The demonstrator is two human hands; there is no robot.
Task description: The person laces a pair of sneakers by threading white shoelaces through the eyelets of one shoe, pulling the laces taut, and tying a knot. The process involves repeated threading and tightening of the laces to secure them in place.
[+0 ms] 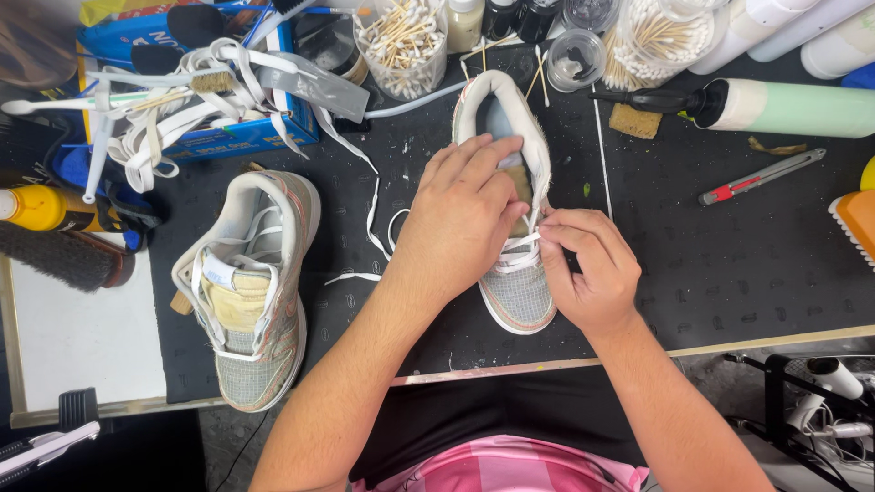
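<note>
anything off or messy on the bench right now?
Mostly clutter. A loose white lace trails across the black mat between the two shoes. A tangle of laces spills out of the blue box. The left hand and right hand are on the shoe, whose laces are only partly threaded.

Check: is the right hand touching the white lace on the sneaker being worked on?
Touching. The head view shows the right hand's fingertips pinching the white lace at the sneaker's eyelets, no gap visible.

Grey-mesh sneaker (pixel 519 296) with white lace (pixel 518 258), black mat (pixel 729 264), blue box (pixel 237 137), yellow bottle (pixel 41 208)
</note>
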